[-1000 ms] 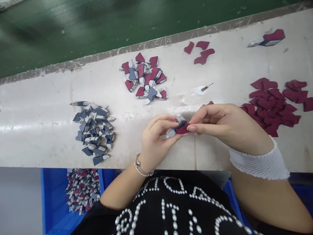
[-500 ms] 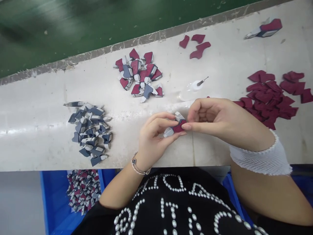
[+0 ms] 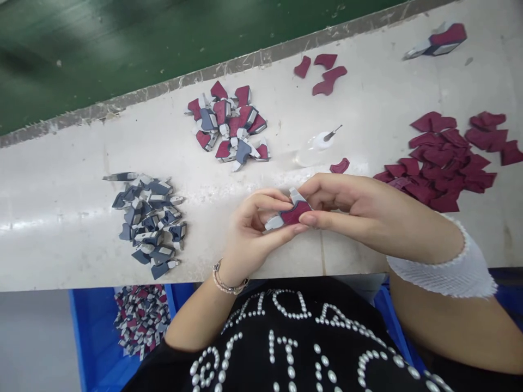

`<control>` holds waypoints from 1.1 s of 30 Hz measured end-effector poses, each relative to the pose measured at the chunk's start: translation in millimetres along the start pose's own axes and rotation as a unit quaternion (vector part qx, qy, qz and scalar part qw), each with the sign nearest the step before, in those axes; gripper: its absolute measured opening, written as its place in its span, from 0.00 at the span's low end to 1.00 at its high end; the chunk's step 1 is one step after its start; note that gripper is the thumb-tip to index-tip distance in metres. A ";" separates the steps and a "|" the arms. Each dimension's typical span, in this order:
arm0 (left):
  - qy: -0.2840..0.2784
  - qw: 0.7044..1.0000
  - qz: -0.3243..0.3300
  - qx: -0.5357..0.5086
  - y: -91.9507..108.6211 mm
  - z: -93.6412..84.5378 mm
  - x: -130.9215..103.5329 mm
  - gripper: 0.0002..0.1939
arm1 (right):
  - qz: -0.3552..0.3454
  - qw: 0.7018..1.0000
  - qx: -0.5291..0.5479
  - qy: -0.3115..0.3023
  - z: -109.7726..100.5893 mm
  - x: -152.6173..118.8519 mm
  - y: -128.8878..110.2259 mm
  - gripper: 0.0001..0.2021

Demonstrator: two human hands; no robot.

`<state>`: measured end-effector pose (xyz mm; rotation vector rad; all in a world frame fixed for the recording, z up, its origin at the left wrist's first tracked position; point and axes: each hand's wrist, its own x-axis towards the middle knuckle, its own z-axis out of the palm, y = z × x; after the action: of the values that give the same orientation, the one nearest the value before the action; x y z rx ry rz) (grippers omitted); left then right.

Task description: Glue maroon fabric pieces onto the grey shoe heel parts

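Observation:
Between the thumb and fingers of my left hand [image 3: 255,231] is a small grey and dark blue part with a maroon face [image 3: 295,213], over the near side of the table. My right hand [image 3: 347,209] pinches the same part at its right end, thumb on the maroon face and fingers behind. A single maroon piece [image 3: 339,165] lies just beyond my right hand. Further back is a clear bottle [image 3: 314,149] with a thin dark tip. The pile of loose maroon pieces [image 3: 445,158] is to the right, partly behind my right hand.
Blue-grey parts [image 3: 151,218] are heaped at the left, with mixed maroon and grey parts [image 3: 231,122] behind. Several maroon pieces [image 3: 326,61] and one larger assembled part [image 3: 447,39] lie at the back. A blue bin [image 3: 92,332] of small parts stands below the table's front edge.
My right hand has closed in on the held part, its fingers now behind it. The part is turned slightly and its maroon face shows more. The single maroon piece has come into fuller view.

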<state>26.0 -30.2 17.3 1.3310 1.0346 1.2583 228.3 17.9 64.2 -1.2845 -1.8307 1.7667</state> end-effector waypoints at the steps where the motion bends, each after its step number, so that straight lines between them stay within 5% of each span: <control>1: -0.009 1.000 0.000 -0.002 0.2 -1.1 -0.3 0.14 | 0.004 1.000 -0.002 -0.008 -0.8 -0.2 0.3 0.19; 12: -0.036 0.999 -0.023 -0.022 4.2 -7.5 -5.6 0.14 | -0.071 0.997 -0.043 0.004 1.6 -7.6 -3.1 0.13; 20: -0.109 0.983 -0.101 0.111 34.3 -12.1 -5.3 0.11 | -0.176 0.966 -0.191 0.000 7.5 -17.2 -6.1 0.13; 28: -0.056 0.988 -0.108 0.098 36.3 0.3 -13.6 0.07 | -0.279 0.928 -0.239 0.055 20.8 -16.7 -12.0 0.10; 33: -0.021 0.986 -0.166 0.019 34.2 7.3 -18.4 0.08 | -0.273 0.916 -0.280 0.087 23.7 -22.3 -13.9 0.08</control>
<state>29.9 -53.9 48.6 1.1515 1.1987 0.9606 218.0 -12.0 80.1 -0.9051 -2.3728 0.8412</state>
